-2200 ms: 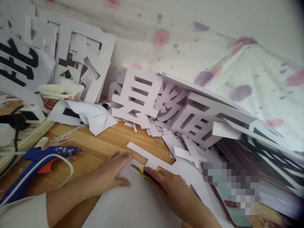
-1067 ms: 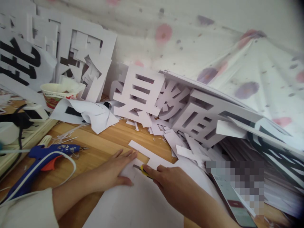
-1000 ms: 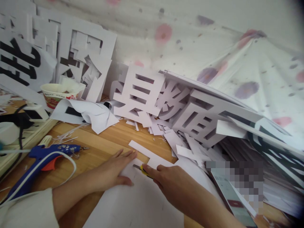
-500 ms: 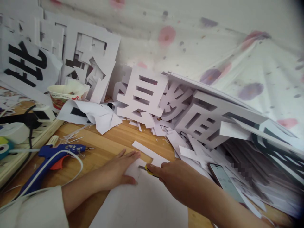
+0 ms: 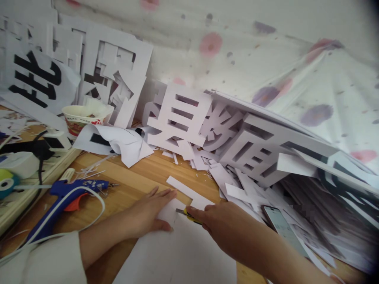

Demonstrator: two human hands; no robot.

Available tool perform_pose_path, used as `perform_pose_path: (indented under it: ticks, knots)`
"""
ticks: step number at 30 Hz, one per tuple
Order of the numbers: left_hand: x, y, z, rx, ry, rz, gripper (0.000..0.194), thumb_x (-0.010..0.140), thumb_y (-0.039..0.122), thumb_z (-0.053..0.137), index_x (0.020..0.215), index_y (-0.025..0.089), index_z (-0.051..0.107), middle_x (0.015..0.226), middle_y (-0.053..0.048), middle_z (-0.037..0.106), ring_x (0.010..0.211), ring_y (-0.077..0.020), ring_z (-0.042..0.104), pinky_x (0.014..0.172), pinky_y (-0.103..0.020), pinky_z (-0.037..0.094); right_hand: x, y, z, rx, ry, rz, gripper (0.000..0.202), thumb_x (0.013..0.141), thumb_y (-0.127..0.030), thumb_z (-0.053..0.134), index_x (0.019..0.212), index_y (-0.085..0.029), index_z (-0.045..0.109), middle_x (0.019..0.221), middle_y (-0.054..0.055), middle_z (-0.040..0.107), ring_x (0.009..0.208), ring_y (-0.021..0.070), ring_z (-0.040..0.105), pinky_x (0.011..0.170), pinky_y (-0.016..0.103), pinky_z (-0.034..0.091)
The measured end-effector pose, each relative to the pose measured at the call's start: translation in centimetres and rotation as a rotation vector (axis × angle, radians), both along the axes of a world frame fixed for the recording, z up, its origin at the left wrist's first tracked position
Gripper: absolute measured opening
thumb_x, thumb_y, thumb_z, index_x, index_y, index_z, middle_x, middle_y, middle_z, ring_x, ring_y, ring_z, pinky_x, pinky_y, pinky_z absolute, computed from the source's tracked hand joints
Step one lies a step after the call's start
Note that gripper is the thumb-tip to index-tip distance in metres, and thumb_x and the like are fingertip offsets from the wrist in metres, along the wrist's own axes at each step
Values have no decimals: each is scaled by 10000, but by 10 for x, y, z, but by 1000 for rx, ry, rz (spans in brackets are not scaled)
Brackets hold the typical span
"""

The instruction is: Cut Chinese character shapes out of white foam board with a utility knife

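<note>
1. At the far left, a power strip (image 5: 56,163) with plugs lies on the wooden table (image 5: 139,169); behind it leans a white sheet with black characters (image 5: 37,79).
2. Next comes a blue glue gun (image 5: 66,189), lying on its side, with an orange trigger and a white cable which makes a loop. Its nozzle is directed to the right.
3. Farther back stands a paper bowl (image 5: 74,120), and just beside it is a curled paper (image 5: 128,146) with dark patches.
4. The left hand (image 5: 149,211) is laid flat, its fingers extended and the thumb well apart. It holds nothing and presses on the white board (image 5: 180,252).
5. This board lies flat on the table, under and between both hands; its far end has a narrow strip and a notch.
6. Behind it, a cut-out white character (image 5: 180,118) leans backward.
7. The right hand (image 5: 227,223) is closed around a yellow knife (image 5: 192,217). The blade points to the left hand, over the board; I cannot tell if its tip touches.
8. To the right are white scraps (image 5: 242,193) and a phone (image 5: 282,225) with lit screen.
</note>
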State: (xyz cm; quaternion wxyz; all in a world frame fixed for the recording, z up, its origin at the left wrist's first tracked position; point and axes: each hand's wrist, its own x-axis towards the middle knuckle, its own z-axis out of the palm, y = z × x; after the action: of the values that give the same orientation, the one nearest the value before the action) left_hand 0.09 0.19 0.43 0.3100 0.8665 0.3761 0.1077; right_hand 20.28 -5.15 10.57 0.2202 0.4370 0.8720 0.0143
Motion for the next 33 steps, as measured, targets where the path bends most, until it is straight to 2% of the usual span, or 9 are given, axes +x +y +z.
perform_pose_path:
  ticks: [6, 14, 21, 27, 33]
  knots:
    - [1, 1, -3, 20, -4, -4, 736, 737, 397, 640, 1367, 236, 295, 1439, -60, 287, 1335, -241, 214, 1095, -451, 128, 5, -2, -4, -9, 18, -17, 586, 691, 13, 430, 1216, -247, 444, 716, -8, 630, 546, 158, 595, 413, 275, 186]
    - [2, 2, -8, 39, -11, -15, 765, 720, 415, 662, 1365, 227, 297, 1433, -67, 303, 1327, -227, 248, 1098, -447, 117, 17, -4, -19, 3, 83, -19, 608, 687, 27, 412, 1233, -242, 411, 734, -12, 614, 564, 148, 585, 428, 266, 211]
    - [2, 1, -5, 31, -19, -13, 762, 721, 423, 657, 1366, 228, 300, 1433, -65, 308, 1329, -241, 240, 1099, -444, 120, 17, -6, -18, 10, 67, -5, 616, 680, 31, 424, 1232, -242, 406, 721, -14, 611, 550, 149, 576, 428, 269, 214]
    - [3, 1, -3, 32, -2, -14, 763, 715, 395, 669, 1361, 213, 305, 1433, -71, 309, 1328, -233, 245, 1098, -443, 114, 29, -5, -20, 73, 169, -31, 494, 791, -60, 419, 1232, -281, 400, 691, -24, 592, 521, 121, 547, 443, 263, 227]
    - [4, 1, -1, 23, 48, -21, 782, 713, 379, 679, 1364, 176, 296, 1434, -73, 303, 1332, -214, 237, 1103, -426, 101, 29, -7, -29, 65, 187, -42, 481, 831, -106, 406, 1273, -290, 360, 699, -21, 588, 539, 122, 552, 446, 251, 223]
